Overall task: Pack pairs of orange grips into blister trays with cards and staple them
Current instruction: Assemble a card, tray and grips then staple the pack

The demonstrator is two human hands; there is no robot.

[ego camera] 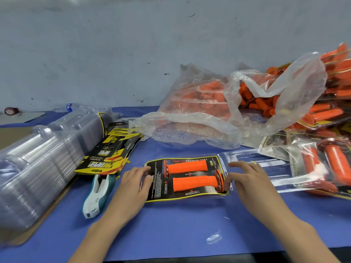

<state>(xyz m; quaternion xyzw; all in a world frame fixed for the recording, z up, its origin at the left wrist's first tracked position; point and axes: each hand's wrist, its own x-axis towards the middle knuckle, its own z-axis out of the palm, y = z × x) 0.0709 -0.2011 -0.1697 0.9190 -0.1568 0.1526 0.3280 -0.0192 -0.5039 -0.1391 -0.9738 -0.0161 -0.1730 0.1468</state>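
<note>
**A:** Status, left to right?

**B:** Empty trays (38,168) are stacked at far left. Spare cards (112,149) are fanned just beside them. The stapler (97,194) lies below the cards, and neither hand touches it.

**A:** The unit in work?

**B:** One tray (187,199) sits mid-table (171,230). A card (158,179) is seated in it. Two grips (193,184) lie on the card side by side, flanges at opposite ends. The left hand (136,184) rests on the tray's left edge, fingers nearly straight, pressing and clasping nothing. The right hand (245,179) is at the right end, fingers loosely spread, thumb against the near grip's flange. It holds nothing I can see.

**A:** Closed?

**B:** No. A clear lid (266,168), apparently this tray's, lies folded out flat to the right.

**A:** Remaining work?

**B:** My reading is that loading is complete for this unit. The lid is not yet folded over, and I see no staples. Behind, a bag (190,111) holds many loose grips. Finished packs (326,164) are heaped at far right. The batch looks partway through.
</note>
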